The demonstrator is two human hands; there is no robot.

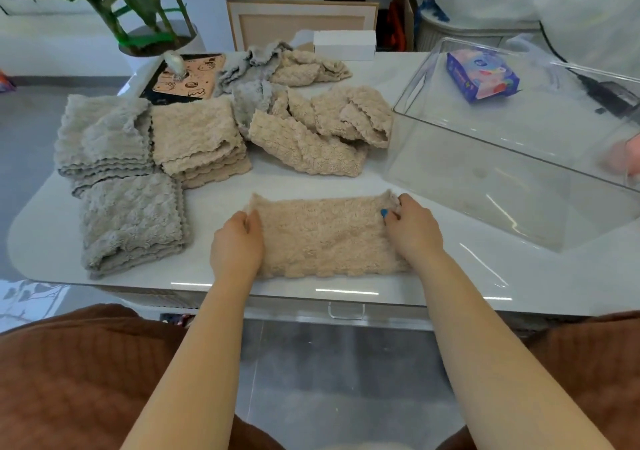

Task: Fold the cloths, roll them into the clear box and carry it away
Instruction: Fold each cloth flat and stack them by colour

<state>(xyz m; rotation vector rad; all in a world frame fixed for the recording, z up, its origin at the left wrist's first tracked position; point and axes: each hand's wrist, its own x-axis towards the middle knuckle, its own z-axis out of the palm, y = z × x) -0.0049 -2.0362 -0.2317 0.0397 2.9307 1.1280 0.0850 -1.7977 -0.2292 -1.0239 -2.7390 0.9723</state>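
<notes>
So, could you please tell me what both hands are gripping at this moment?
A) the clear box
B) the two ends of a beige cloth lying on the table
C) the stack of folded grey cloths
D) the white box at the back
B: the left hand and the right hand each grip one end of the beige cloth, which lies spread on the table near its front edge.
</notes>
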